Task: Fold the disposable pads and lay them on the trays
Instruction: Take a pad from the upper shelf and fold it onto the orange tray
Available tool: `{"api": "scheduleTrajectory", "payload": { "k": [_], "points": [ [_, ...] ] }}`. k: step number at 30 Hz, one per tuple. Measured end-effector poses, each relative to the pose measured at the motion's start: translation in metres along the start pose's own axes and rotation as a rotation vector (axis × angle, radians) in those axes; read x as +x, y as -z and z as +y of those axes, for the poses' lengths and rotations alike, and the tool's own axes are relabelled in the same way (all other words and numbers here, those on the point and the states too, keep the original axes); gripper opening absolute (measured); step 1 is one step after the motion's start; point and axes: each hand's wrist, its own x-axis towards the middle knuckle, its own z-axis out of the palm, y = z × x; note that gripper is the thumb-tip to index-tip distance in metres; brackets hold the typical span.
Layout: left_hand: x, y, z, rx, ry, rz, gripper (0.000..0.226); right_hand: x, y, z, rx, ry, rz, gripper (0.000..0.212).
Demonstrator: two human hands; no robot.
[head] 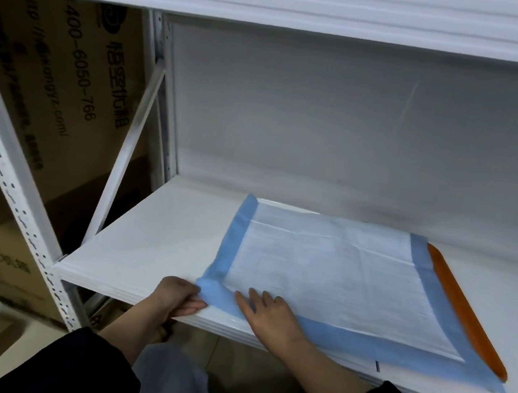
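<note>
A white shelf (149, 242) is filling the middle of the view, its steel frame (5, 174) running down the left side with cardboard boxes (70, 84) standing behind it. A pad (323, 274) – white in the centre, blue round the border – is lying spread out on the shelf, its near edge hanging slightly over the shelf's front lip. An orange tray (467, 313) is showing along the pad's right side, the pad covering the rest of it.

The right hand (269, 317) is resting flat on the pad's near left part, fingers straight and spread, pressing down on the sheet. The left hand (177, 297) is sitting just beside it at the pad's near left corner, fingers curled round the shelf's front edge; its fingertips are touching the bunched blue corner – whether they are pinching it cannot be told. Both forearms are reaching in from dark sleeves (70, 368) at the bottom.
</note>
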Motion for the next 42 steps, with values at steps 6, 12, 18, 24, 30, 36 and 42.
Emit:
{"api": "scheduleTrajectory", "payload": {
  "k": [6,12,18,24,30,36,42],
  "points": [
    [0.015,0.009,0.002,0.037,0.040,0.154,0.013,-0.023,-0.004,0.023,-0.015,-0.027,0.020,0.067],
    [-0.004,-0.025,0.010,0.648,-0.175,0.445,0.061,-0.047,-0.008,0.043,-0.013,-0.075,0.000,0.055],
    [-0.024,-0.105,0.024,0.884,-0.671,0.123,0.056,-0.077,-0.007,0.066,-0.053,-0.126,-0.012,0.045],
    [-0.054,-0.195,0.022,1.087,-0.704,-0.474,0.056,-0.128,-0.006,0.101,-0.049,-0.221,-0.086,0.040],
    [-0.083,-0.259,0.010,1.363,-0.835,-0.636,0.081,-0.185,0.002,0.144,-0.057,-0.371,-0.149,0.036],
    [-0.098,-0.318,-0.004,1.329,-0.996,-0.557,0.061,-0.233,0.011,0.178,0.035,-0.695,0.033,0.026],
    [-0.094,-0.344,-0.015,1.129,-1.060,-0.349,0.036,-0.269,0.018,0.190,0.449,-1.354,0.168,0.026]
  ]
}}
